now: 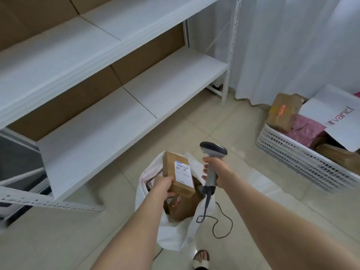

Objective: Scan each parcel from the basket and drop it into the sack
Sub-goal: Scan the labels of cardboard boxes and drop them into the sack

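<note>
Pale floor tiles (224,117) lie under you, with white shelves (155,84) in the upper left of the frame and a white curtain (292,45) in the upper right.

Your left hand (162,185) is low in the middle. Its fingers (167,181) are wrapped round the near end of a brown box (169,162). The box is up in the air, right over the open mouth of the sack (175,236), with its white label (183,172) facing up at you. Your right hand (214,168) is just beside the box, and its fingers (206,169) are clenched round the grey handle of the scanner (213,149). The scanner's head sits above that hand, and its black cable (224,225) runs down to the floor. No light shows on the label, so you cannot tell from here if this box is scanned yet.

The white sack stands on the floor at the bottom middle. It already holds at least one brown parcel (181,209), so part of the job looks done. The white basket (292,152) is at the right edge, well apart from the sack. It holds a good pile: a taped brown packet (283,112), a pink bag (305,129), a big white bag (335,117) and another brown packet (339,154) low down. You likely have lots left: drop this box in, then go back for the rest.
</note>
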